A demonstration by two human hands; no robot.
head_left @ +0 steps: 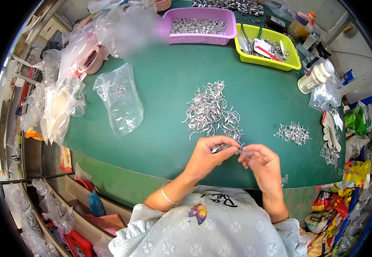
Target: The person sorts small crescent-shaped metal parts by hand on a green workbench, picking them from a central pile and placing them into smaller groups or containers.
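Close to the table's near edge, my left hand (pixel 211 155) is closed, with several small curved metal pieces (pixel 218 148) gathered in its palm and its thumb and forefinger pinched. Right beside it, my right hand (pixel 261 160) pinches one thin curved metal piece (pixel 245 152) between thumb and fingers. The fingertips of both hands meet at this piece. Just beyond them spreads a large heap of curved silvery metal pieces (pixel 211 109). To the right lies a smaller pile of similar metal pieces (pixel 293 133).
A purple basket (pixel 231 23) of small metal parts stands at the back, beside a yellow-green basket (pixel 289 65) with pliers. A clear plastic bag (pixel 124 103) lies left on the green table (pixel 160 141). At the right are a white bottle (pixel 315 78) and a glove (pixel 329 130).
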